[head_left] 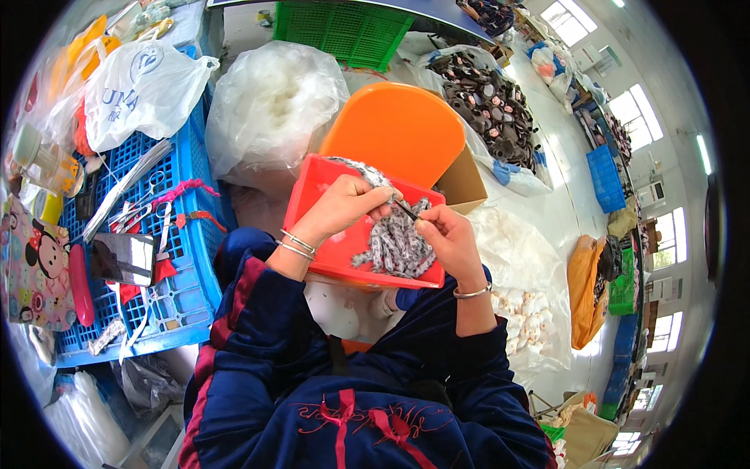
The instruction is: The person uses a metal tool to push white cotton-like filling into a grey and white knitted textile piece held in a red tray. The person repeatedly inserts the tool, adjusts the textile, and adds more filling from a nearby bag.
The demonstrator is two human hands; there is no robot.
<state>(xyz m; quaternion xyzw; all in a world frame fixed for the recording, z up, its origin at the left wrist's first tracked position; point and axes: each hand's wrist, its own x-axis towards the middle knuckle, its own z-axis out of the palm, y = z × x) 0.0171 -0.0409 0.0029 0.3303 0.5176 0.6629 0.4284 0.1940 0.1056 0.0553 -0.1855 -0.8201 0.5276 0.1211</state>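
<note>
A red plastic tray (305,205) sits above my lap with a heap of grey and white fuzzy strips (400,244) in it. My left hand (348,206) is over the tray's left side, fingers closed in a pinch on a grey fuzzy strip (367,171) that trails to the tray's upper edge. Between the two hands runs a slim dark tool (405,209); its exact kind is too small to make out. My right hand (451,241) pinches the tool's lower right end, while its other end meets the left fingertips.
An orange stool seat (394,129) and a cardboard box (462,178) stand just beyond the tray. At left, a blue crate (183,289) bears scissors (133,217), a phone (123,259) and a bottle (47,160). Bags of white stuffing (277,102) and dark pieces (488,105) lie ahead.
</note>
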